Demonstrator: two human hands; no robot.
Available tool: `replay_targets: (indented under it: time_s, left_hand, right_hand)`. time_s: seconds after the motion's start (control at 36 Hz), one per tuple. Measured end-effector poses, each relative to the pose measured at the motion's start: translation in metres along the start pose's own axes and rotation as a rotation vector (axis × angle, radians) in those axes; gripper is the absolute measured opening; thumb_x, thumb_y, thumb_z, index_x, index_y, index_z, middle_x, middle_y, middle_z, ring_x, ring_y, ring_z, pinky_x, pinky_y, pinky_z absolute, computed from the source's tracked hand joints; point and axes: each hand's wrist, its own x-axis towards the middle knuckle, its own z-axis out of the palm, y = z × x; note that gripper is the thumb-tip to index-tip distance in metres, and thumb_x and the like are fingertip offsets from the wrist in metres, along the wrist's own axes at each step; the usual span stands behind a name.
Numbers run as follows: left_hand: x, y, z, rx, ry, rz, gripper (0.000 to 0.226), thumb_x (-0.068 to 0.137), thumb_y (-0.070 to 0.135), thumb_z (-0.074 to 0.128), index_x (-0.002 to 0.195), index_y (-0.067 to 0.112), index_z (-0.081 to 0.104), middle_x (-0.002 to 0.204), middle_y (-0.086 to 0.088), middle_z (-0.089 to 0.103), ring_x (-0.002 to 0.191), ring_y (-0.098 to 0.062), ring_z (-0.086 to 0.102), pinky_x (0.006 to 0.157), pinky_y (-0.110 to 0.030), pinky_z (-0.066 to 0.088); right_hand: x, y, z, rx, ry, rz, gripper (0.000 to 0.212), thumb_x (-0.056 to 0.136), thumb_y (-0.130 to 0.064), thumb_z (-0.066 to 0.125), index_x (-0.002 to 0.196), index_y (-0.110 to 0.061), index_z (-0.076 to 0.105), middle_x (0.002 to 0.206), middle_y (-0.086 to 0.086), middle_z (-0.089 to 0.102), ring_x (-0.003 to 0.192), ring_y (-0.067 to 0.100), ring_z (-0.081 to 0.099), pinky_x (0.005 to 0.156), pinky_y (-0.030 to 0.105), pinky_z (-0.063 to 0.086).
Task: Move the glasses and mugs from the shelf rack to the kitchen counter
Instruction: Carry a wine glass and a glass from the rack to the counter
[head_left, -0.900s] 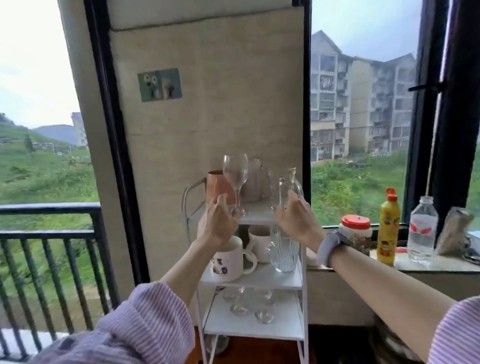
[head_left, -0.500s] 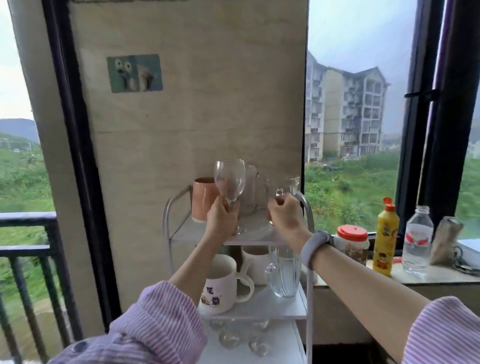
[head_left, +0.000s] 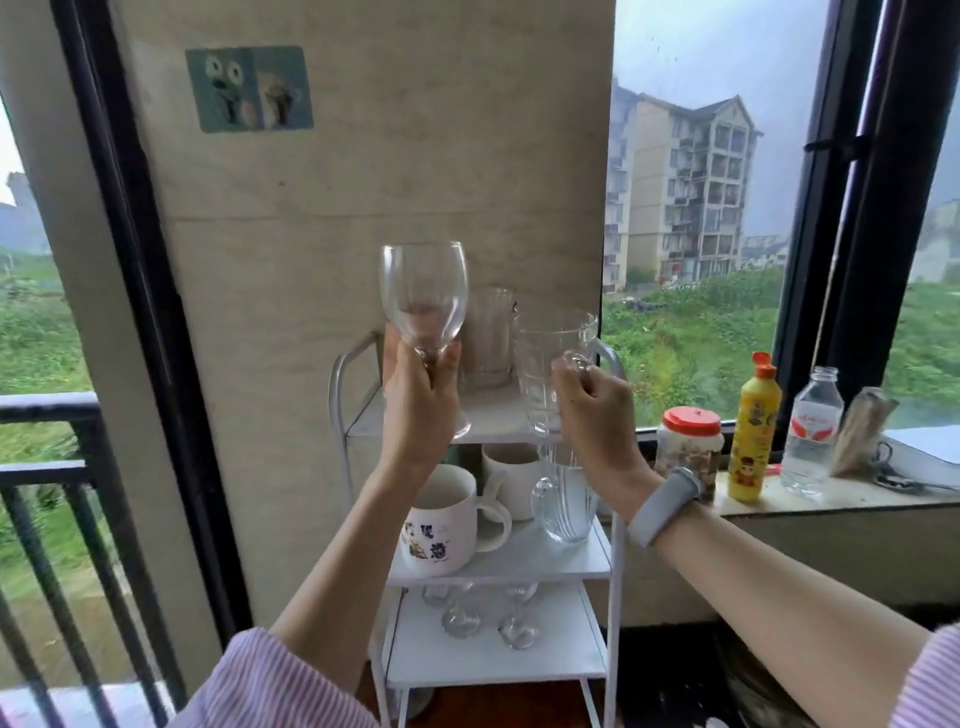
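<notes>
My left hand (head_left: 420, 410) grips the stem of a clear wine glass (head_left: 423, 296), held upright above the top shelf of the white shelf rack (head_left: 615, 561). My right hand (head_left: 595, 410) holds a clear glass mug (head_left: 550, 364) by its handle, lifted a little off the same shelf. Behind them another clear glass (head_left: 488, 338) stands on the top shelf. The middle shelf carries a white printed mug (head_left: 441, 525), a plain white mug (head_left: 511, 480) and a ribbed glass mug (head_left: 566, 504). Several glasses (head_left: 483, 613) hang upside down under the middle shelf.
To the right, a stone window ledge (head_left: 841, 499) holds a red-lidded jar (head_left: 688, 457), a yellow squeeze bottle (head_left: 753, 431), a water bottle (head_left: 810, 431) and a wrapped item (head_left: 862, 431). A black railing (head_left: 57, 483) lies at the left. The wall stands directly behind the rack.
Both hands closed on the wine glass and the glass mug and raised them off the top shelf. The orange mug seen earlier is hidden behind my left hand. The view moved closer.
</notes>
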Motion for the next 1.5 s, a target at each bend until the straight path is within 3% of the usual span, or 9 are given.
replay_targets:
  time_s: [0.17, 0.36, 0.5, 0.67, 0.86, 1.03, 1.17, 1.28, 1.5]
  left_hand:
    - [-0.048, 0.009, -0.002, -0.072, -0.13, -0.04, 0.002, 0.093, 0.024, 0.049, 0.091, 0.024, 0.049, 0.055, 0.009, 0.046, 0.045, -0.007, 0.043, 0.05, -0.031, 0.042]
    - [-0.13, 0.007, 0.036, -0.163, -0.288, -0.11, 0.013, 0.094, 0.027, 0.048, 0.087, 0.016, 0.047, 0.056, 0.005, 0.044, 0.049, -0.016, 0.04, 0.051, -0.04, 0.037]
    - [-0.197, 0.013, 0.088, -0.174, -0.451, -0.213, 0.018, 0.093, 0.027, 0.05, 0.076, 0.027, 0.043, 0.056, 0.007, 0.044, 0.049, -0.011, 0.04, 0.051, -0.031, 0.036]
    - [-0.285, 0.048, 0.158, -0.177, -0.67, -0.193, 0.023, 0.092, 0.031, 0.051, 0.071, 0.024, 0.042, 0.055, -0.002, 0.048, 0.051, -0.026, 0.048, 0.052, -0.038, 0.037]
    - [-0.402, 0.142, 0.25, -0.27, -0.898, -0.185, 0.03, 0.089, 0.03, 0.056, 0.074, 0.005, 0.046, 0.059, -0.008, 0.052, 0.056, -0.024, 0.049, 0.058, -0.038, 0.042]
    - [-0.514, 0.24, 0.318, -0.443, -1.112, -0.141, 0.028, 0.088, 0.029, 0.057, 0.068, 0.014, 0.045, 0.057, 0.0, 0.048, 0.053, -0.013, 0.042, 0.054, -0.034, 0.037]
    - [-0.592, 0.307, 0.362, -0.516, -1.259, -0.104, 0.03, 0.086, 0.031, 0.06, 0.067, 0.013, 0.045, 0.052, 0.007, 0.044, 0.047, -0.002, 0.039, 0.051, -0.019, 0.035]
    - [-0.635, 0.356, 0.398, -0.569, -1.407, -0.12, 0.029, 0.083, 0.04, 0.057, 0.06, 0.033, 0.043, 0.049, 0.012, 0.045, 0.048, -0.004, 0.041, 0.053, -0.018, 0.037]
    - [-0.707, 0.437, 0.502, -0.616, -1.57, -0.085, 0.023, 0.086, 0.033, 0.058, 0.068, 0.023, 0.048, 0.063, -0.001, 0.056, 0.061, -0.017, 0.052, 0.063, -0.03, 0.042]
  right_hand:
    - [-0.052, -0.017, -0.049, 0.101, -0.089, -0.09, 0.053, 0.092, -0.022, 0.048, 0.049, 0.007, 0.037, 0.04, 0.003, 0.027, 0.038, 0.019, 0.025, 0.039, 0.025, 0.022]
    - [-0.105, 0.001, -0.126, 0.098, -0.014, -0.022, 0.05, 0.087, -0.035, 0.051, 0.042, -0.026, 0.032, 0.034, -0.008, 0.03, 0.035, 0.01, 0.023, 0.039, 0.021, 0.021]
    - [-0.148, 0.027, -0.2, -0.147, 0.071, 0.043, 0.061, 0.084, -0.041, 0.052, 0.047, 0.0, 0.026, 0.042, 0.015, 0.026, 0.044, 0.023, 0.026, 0.047, 0.034, 0.026]
    - [-0.217, 0.04, -0.311, -0.417, 0.235, 0.181, 0.048, 0.089, -0.026, 0.056, 0.05, -0.019, 0.03, 0.043, -0.01, 0.031, 0.045, 0.005, 0.028, 0.046, 0.021, 0.029]
    - [-0.312, 0.013, -0.467, -0.645, 0.365, 0.272, 0.041, 0.078, -0.045, 0.052, 0.057, -0.01, 0.047, 0.043, -0.009, 0.039, 0.045, 0.003, 0.038, 0.047, 0.015, 0.03]
    - [-0.393, -0.02, -0.591, -0.892, 0.472, 0.32, 0.044, 0.085, -0.012, 0.061, 0.055, -0.024, 0.031, 0.044, -0.012, 0.027, 0.042, -0.001, 0.031, 0.044, 0.008, 0.027]
    - [-0.443, -0.047, -0.671, -1.055, 0.633, 0.397, 0.047, 0.086, -0.013, 0.061, 0.055, -0.029, 0.03, 0.041, -0.013, 0.027, 0.04, 0.0, 0.04, 0.044, 0.009, 0.027]
    - [-0.469, -0.06, -0.73, -1.129, 0.741, 0.431, 0.037, 0.087, -0.017, 0.059, 0.058, -0.012, 0.037, 0.043, -0.012, 0.027, 0.043, 0.004, 0.041, 0.044, 0.019, 0.025]
    - [-0.495, -0.055, -0.854, -1.212, 0.948, 0.471, 0.043, 0.088, -0.025, 0.056, 0.055, -0.023, 0.028, 0.042, -0.009, 0.028, 0.041, 0.009, 0.034, 0.044, 0.021, 0.025]
